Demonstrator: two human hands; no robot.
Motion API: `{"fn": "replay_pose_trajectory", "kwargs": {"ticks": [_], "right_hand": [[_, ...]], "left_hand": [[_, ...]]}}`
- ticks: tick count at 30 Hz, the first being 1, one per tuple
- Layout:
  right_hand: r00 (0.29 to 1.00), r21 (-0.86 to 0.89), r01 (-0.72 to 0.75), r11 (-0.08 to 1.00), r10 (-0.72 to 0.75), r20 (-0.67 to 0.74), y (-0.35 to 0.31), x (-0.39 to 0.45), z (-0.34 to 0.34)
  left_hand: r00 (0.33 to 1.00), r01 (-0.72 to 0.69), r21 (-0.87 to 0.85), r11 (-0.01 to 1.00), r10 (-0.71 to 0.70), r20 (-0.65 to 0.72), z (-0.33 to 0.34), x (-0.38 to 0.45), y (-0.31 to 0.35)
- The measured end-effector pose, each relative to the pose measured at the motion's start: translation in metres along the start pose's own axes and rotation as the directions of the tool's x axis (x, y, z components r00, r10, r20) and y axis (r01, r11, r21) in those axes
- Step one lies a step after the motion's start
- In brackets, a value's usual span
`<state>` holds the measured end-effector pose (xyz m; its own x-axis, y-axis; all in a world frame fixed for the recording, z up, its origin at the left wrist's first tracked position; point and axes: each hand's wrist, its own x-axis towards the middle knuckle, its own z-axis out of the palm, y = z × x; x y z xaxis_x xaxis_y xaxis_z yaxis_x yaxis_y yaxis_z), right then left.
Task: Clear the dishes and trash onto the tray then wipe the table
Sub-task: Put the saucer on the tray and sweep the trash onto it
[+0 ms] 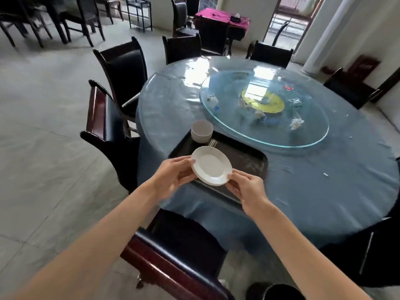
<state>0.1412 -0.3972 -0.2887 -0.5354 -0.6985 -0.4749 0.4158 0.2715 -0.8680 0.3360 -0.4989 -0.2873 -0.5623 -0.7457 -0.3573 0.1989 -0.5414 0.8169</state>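
Note:
I hold a small stack of white plates (211, 165) over the near end of the black tray (249, 161). My left hand (173, 173) grips the stack's left rim and my right hand (246, 187) grips its lower right rim. A stack of white bowls (201, 131) stands at the tray's far left corner, with chopsticks (212, 144) lying beside it. Crumpled tissues (296, 124) and wrappers (287, 88) lie scattered on the glass turntable (238, 135) of the round blue-covered table (313, 191).
Dark wooden chairs ring the table: one right below my arms (173, 252), two at the left (104, 126). A dark bin (275, 292) stands on the floor near my feet. Small scraps (325, 174) lie on the tablecloth at the right.

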Motion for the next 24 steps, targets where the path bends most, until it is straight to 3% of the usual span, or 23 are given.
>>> {"fn": "replay_pose_trajectory", "kwargs": {"ticks": [5, 9, 20, 24], "right_hand": [[0.998, 0.05, 0.007, 0.999, -0.004, -0.06, 0.024, -0.031, 0.033], [0.993, 0.081, 0.053, 0.995, -0.044, -0.106, 0.025, -0.032, 0.052], [0.976, 0.062, -0.063, 0.996, 0.074, -0.203, 0.051, 0.064, 0.122], [0.946, 0.002, -0.121, 0.993, 0.116, -0.303, 0.061, 0.102, 0.142]], "left_hand": [[0.997, 0.041, 0.065, 0.997, -0.037, -0.067, -0.036, -0.012, 0.011], [0.995, 0.094, 0.123, 0.988, -0.089, -0.045, -0.054, 0.006, 0.02], [0.984, 0.167, 0.33, 0.929, -0.133, -0.121, -0.123, 0.101, 0.049], [0.977, 0.195, 0.407, 0.893, -0.139, -0.164, -0.138, 0.147, 0.048]]}}
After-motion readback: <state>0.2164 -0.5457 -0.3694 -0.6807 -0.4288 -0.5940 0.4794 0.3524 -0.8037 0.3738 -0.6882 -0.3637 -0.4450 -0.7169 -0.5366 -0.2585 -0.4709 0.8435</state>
